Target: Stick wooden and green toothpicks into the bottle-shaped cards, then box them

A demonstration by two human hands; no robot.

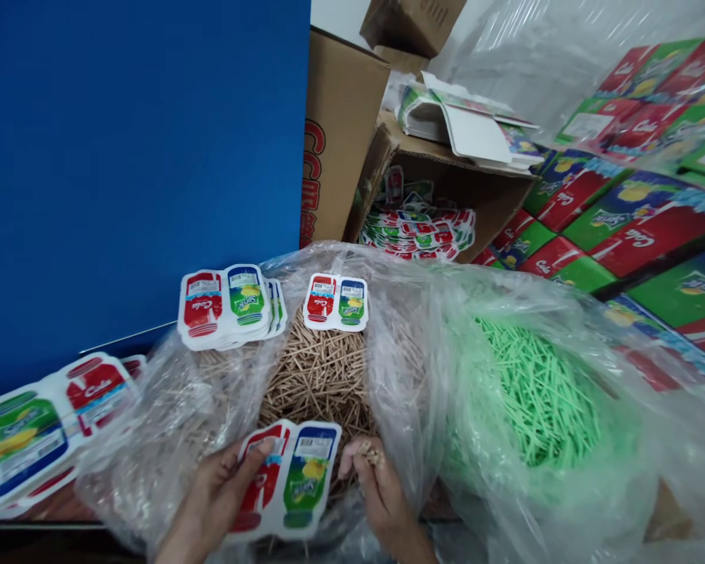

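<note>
My left hand point(220, 489) is closed on a white card printed with a red Cola bottle and a green Sprite bottle point(287, 478), thumb on its front. My right hand point(379, 489) is pinched shut on a small bunch of tan sticks point(369, 452), right beside the card. Both hands hover over a clear plastic bag of tan sticks point(320, 376). A single card point(336, 301) lies on the sticks at the far side, and a small stack of the same cards point(229, 307) rests on the bag's left edge.
A second plastic bag holds green sticks point(534, 392) at right. More cards point(35, 431) lie at left below a blue panel point(141, 157). An open cardboard box with cards point(423, 227) stands behind. Wrapped Cola and Sprite boxes point(640, 211) pile at the right.
</note>
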